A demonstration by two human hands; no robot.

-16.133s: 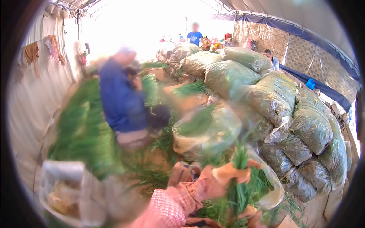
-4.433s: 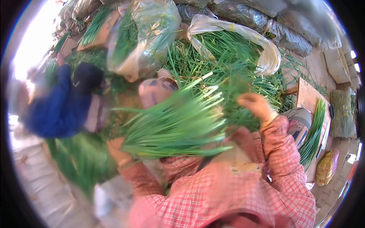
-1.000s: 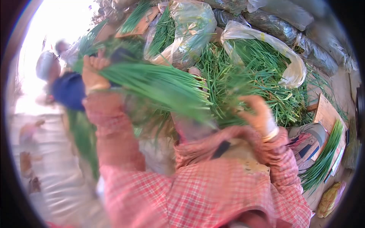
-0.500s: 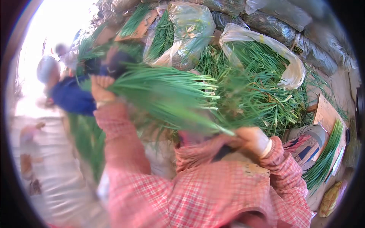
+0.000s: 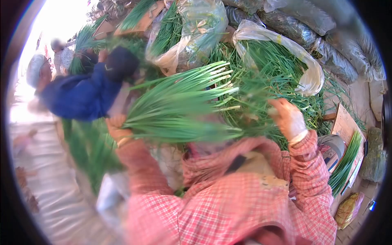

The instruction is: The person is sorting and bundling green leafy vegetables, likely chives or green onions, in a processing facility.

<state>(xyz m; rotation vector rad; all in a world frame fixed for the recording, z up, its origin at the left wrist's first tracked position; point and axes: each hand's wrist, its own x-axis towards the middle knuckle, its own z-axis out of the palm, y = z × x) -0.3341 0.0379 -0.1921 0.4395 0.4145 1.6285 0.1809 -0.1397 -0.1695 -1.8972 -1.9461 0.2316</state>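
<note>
My left hand [image 5: 118, 127] is closed around the leafy end of a bunch of green chives [image 5: 175, 104]. The stalks fan out to the right, their pale cut ends spread and the lower ones blurred. My right hand [image 5: 288, 118] is apart from the bunch, raised over a loose heap of chives [image 5: 294, 81]. Its fingers reach leftward, slightly bent and apart, with nothing clearly visible in them.
Clear plastic bags [image 5: 204, 24] of greens stand behind, with stacked full bags [image 5: 302, 16] further back. At right, more chives [image 5: 347, 163] lie on a board [image 5: 347, 126]. A person in blue [image 5: 77, 96] bends at left, beside a pale sheet [image 5: 57, 175].
My right hand has let go of the stalk ends at the lower right and moved up and right. My left hand has lowered with the bunch. The person in blue shows more fully.
</note>
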